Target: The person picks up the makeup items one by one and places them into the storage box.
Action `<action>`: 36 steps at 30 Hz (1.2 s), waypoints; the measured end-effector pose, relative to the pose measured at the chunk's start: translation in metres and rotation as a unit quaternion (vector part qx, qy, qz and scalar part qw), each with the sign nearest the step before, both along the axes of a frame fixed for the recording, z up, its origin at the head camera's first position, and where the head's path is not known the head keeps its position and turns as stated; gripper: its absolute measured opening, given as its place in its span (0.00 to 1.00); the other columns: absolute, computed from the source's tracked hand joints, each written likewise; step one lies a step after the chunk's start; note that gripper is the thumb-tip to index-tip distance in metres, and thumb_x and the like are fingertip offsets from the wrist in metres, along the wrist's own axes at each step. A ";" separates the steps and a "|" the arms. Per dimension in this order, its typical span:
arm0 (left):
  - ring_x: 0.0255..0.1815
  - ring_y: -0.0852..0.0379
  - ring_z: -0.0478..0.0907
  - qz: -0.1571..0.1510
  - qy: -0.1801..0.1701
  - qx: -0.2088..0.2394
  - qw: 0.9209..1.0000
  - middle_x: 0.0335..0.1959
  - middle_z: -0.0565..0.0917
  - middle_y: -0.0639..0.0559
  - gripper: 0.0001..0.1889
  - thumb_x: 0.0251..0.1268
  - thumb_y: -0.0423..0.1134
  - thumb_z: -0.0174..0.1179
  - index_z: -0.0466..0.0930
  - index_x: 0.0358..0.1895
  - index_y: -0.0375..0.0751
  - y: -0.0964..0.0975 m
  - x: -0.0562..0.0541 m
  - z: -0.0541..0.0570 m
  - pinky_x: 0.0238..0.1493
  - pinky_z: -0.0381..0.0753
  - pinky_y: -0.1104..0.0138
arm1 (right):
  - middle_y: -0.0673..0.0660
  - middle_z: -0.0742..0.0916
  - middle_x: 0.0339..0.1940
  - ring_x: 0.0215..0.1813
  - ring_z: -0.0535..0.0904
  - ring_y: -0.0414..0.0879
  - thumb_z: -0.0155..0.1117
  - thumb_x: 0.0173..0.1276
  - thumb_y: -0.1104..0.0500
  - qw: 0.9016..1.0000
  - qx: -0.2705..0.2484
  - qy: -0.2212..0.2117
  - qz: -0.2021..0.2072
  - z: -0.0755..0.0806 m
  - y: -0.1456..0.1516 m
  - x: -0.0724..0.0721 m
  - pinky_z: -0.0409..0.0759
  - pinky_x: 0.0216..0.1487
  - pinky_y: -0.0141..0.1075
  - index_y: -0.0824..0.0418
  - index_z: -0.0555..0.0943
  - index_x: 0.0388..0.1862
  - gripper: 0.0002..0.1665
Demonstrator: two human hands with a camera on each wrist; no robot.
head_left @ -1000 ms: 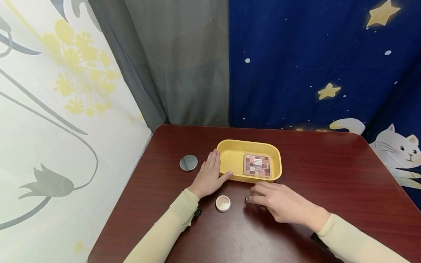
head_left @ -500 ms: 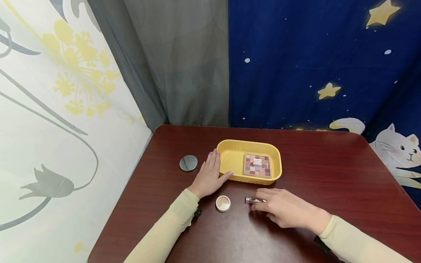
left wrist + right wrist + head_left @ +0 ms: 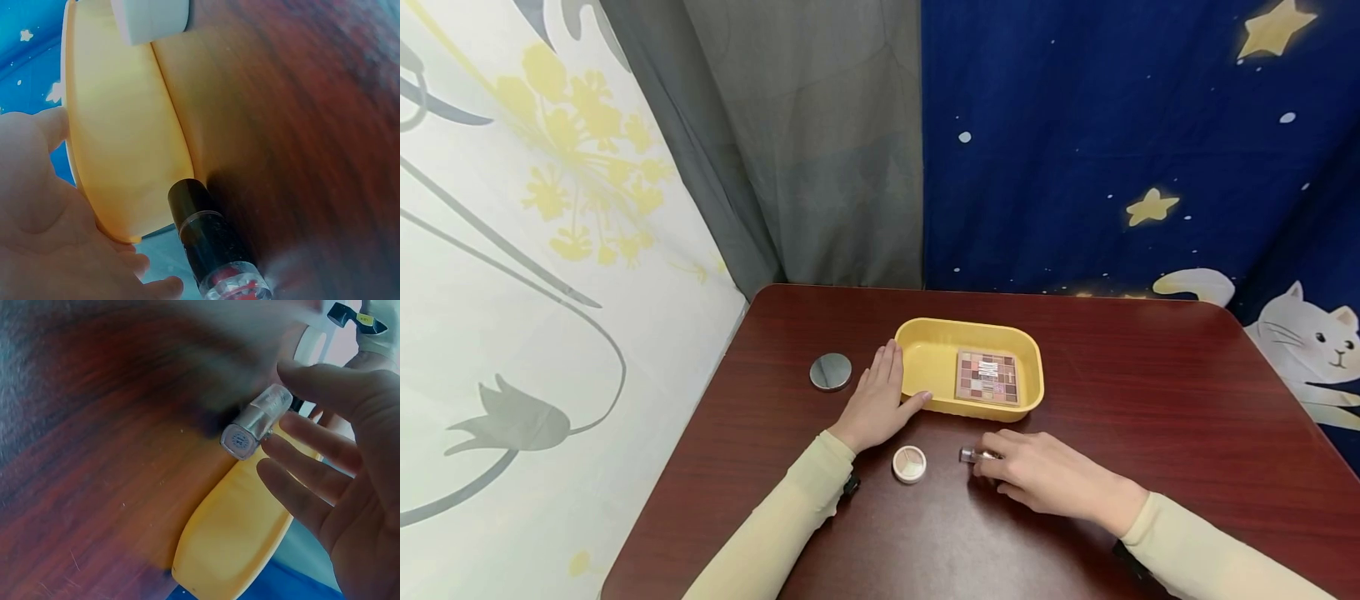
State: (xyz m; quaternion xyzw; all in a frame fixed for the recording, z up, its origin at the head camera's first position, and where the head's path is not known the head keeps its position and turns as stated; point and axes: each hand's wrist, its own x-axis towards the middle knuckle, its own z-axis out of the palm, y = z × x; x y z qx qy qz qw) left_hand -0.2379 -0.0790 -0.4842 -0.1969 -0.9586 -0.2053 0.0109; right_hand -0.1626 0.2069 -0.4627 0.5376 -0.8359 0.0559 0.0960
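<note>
My left hand (image 3: 877, 402) rests against the left end of the yellow tray (image 3: 925, 362), fingers straight and thumb along its front rim. Under that hand lies a black lipstick-like tube (image 3: 209, 240) with a clear end, hidden in the head view. In front of the tray, my right hand (image 3: 1048, 475) pinches a small clear-and-silver cosmetic tube (image 3: 256, 422) between thumb and index finger, low at the table. Its silver end shows left of the fingertips in the head view. Beyond these two, the other right fingers are spread in the right wrist view.
A palette (image 3: 987, 377) with many coloured squares lies in the tray's right half. A round concealer pot (image 3: 909, 464) sits between my forearms. Left of the tray is a round mirror-topped compact (image 3: 831, 372). The table (image 3: 1142, 367) backs onto curtains.
My right hand has drawn back slightly from the tray's front wall, uncovering more of the cosmetic tube, which stays in about the same place. The left hand and tray have not moved.
</note>
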 end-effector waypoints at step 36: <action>0.82 0.44 0.38 0.003 -0.002 -0.009 1.000 0.83 0.39 0.41 0.52 0.72 0.72 0.40 0.38 0.81 0.33 0.001 -0.001 -0.001 0.74 0.53 0.46 | 0.44 0.78 0.35 0.36 0.78 0.38 0.79 0.53 0.62 0.996 -0.047 -0.008 -0.075 -0.022 -0.006 -0.007 0.82 0.32 0.36 0.53 0.84 0.53 0.27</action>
